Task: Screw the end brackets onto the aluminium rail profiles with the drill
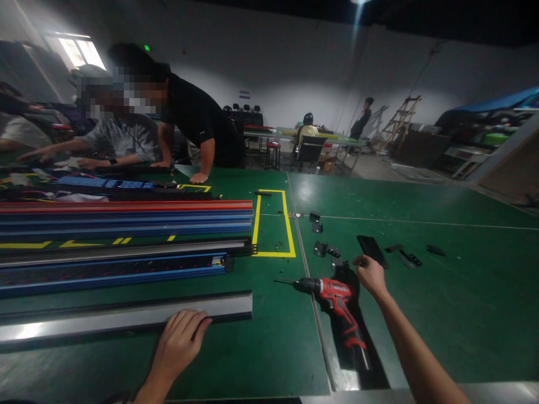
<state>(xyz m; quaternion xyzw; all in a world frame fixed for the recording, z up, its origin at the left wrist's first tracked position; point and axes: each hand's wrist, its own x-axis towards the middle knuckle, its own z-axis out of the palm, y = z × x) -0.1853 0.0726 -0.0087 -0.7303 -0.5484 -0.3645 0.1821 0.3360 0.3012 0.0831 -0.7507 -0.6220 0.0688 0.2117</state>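
Observation:
My left hand (183, 335) grips the near edge of a long silver metal profile (227, 306), close to its right end, fingers lying over the top. Across the table, my right hand (371, 274) is closed in a pinch beside a black phone (373, 249). What its fingertips hold, if anything, is hidden. Small black plastic brackets (320, 248) lie just left of that hand. Nearer to me rests a red and black cordless drill (337, 292), its thin bit pointing left.
Red and blue profiles (202, 219) and a blue-edged strip (168, 270) lie across the left side. Yellow tape (290, 230) marks a rectangle on the green table (421, 196). More black parts (408, 258) lie right of the phone. A co-worker in black (197, 106) leans on the far edge.

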